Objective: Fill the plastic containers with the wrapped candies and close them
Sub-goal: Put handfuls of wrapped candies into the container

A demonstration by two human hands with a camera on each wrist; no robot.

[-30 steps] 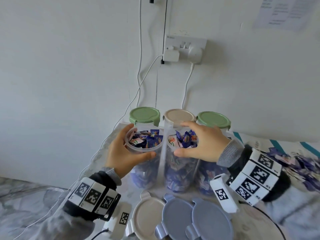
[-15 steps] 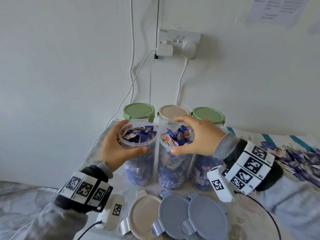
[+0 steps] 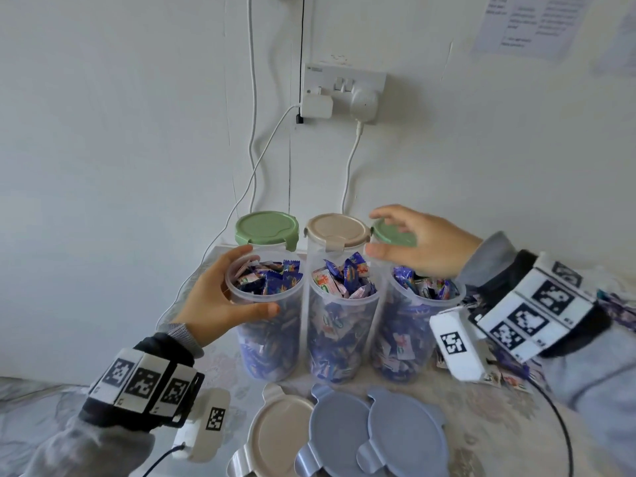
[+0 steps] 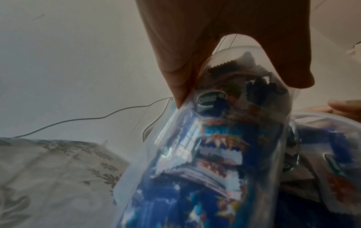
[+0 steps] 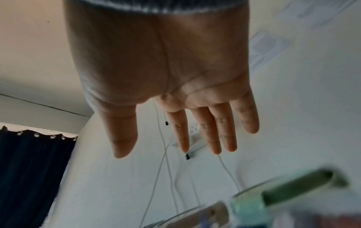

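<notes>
Curled round the upper wall of the front-left container (image 3: 266, 315), the left hand (image 3: 220, 301) is gripping it just under the rim, thumb across the near side and fingers behind; the left wrist view is showing the same clasp, with blue wrappers pressing against the clear plastic (image 4: 224, 146). The right hand (image 3: 423, 244) is hovering with straight, spread fingers, holding nothing, above the back-right green lid (image 3: 392, 234); whether the fingertips are touching that lid I cannot tell.

Three open containers are standing side by side at the front, each packed to the brim with wrapped candies (image 3: 344, 275), the middle container (image 3: 340, 321) and the front-right container (image 3: 416, 325) touching or nearly so. Behind them three more are standing already lidded, green, beige (image 3: 334, 228) and green. Nearer the person three loose lids are lying overlapped on the tablecloth: a loose beige lid (image 3: 278, 435) and two grey-blue lids (image 3: 375, 432). More candies are scattering across the cloth at the right.

Filling looks finished for the front row, so the closing step seems to be in hand. Next, one hand likely needs to be picking up a loose lid, seating it level on a rim and pressing its tabs down, with heaped candies pushed below the rim first.
</notes>
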